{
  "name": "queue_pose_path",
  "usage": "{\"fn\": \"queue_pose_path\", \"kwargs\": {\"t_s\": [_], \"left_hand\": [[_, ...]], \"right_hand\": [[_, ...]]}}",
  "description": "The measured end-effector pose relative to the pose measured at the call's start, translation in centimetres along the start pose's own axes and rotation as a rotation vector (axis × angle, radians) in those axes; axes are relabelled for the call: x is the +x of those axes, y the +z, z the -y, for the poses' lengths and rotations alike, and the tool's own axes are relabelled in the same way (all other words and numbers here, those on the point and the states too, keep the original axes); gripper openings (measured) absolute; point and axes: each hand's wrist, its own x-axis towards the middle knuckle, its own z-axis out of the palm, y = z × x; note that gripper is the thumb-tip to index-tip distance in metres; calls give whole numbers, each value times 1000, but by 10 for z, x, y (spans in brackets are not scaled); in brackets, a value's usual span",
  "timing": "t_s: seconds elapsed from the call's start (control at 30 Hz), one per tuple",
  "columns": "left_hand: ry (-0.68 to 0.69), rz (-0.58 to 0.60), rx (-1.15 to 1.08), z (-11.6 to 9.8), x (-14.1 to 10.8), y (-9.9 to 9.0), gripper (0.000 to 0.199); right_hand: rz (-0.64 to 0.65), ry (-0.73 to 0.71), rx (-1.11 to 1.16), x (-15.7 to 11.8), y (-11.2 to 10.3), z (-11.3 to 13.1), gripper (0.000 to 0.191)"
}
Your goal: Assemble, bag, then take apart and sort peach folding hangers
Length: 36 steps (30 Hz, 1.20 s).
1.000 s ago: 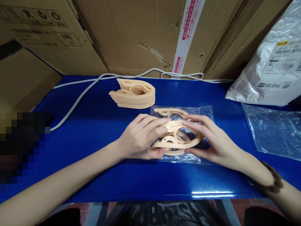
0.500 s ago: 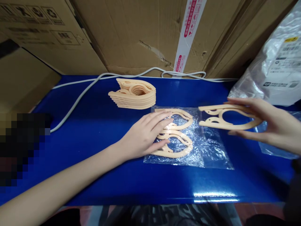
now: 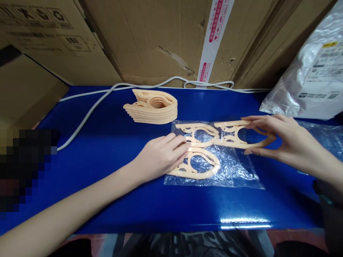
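In the head view, my right hand (image 3: 284, 137) grips a beige folded travel hanger (image 3: 235, 144) by its rounded end, thumb on the near side and fingers on the far side. Its forked tips reach over a clear plastic bag (image 3: 235, 171) and meet the rounded end of another hanger. Two matching hangers (image 3: 205, 175) lie side by side at the bag; I cannot tell whether they are inside it or on top. My left hand (image 3: 163, 155) rests at the bag's left end, its fingers curled down on the bag and the hanger ends, partly hiding them.
A neat stack of the same hangers (image 3: 151, 114) stands behind my left hand on the blue table (image 3: 107, 200). A white cable (image 3: 93, 121) runs along the back, before cardboard boxes (image 3: 150, 43). A labelled plastic parcel bag (image 3: 302, 82) and another clear bag (image 3: 321, 137) lie right.
My right hand has brought its hanger leftward, from beside the bag to over it. The left hand's fingers have drawn back left and curled, uncovering more of the two hangers.
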Motion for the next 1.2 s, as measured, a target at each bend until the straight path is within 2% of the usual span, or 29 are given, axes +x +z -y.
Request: {"fn": "queue_pose_path", "kwargs": {"t_s": [0.13,0.23,0.37,0.5,0.6,0.7,0.8,1.0,1.2], "left_hand": [[15,-10,-19,2,-1,1,21],[23,9,-30,2,-1,1,22],[7,18,49,0,-1,-4,19],[-129,29,204,-2,-3,-9,26],[-233,130,222,-1,-4,-8,28],[-300,230,184,1,-4,-7,28],[-328,267,132,3,-3,-6,27],[-331,277,100,5,-3,-7,27],[-357,313,51,5,-1,-9,34]], "right_hand": [[-5,7,9,2,6,6,49],[42,-44,-1,4,25,14,53],[-14,-102,-147,7,44,24,66],[-11,-93,-252,4,35,21,67],[40,-78,-230,0,22,13,62],[64,-62,-191,-2,19,6,61],[65,-77,-160,-1,25,7,58],[-69,-70,-284,8,45,20,56],[-29,-35,-263,8,55,22,63]]}}
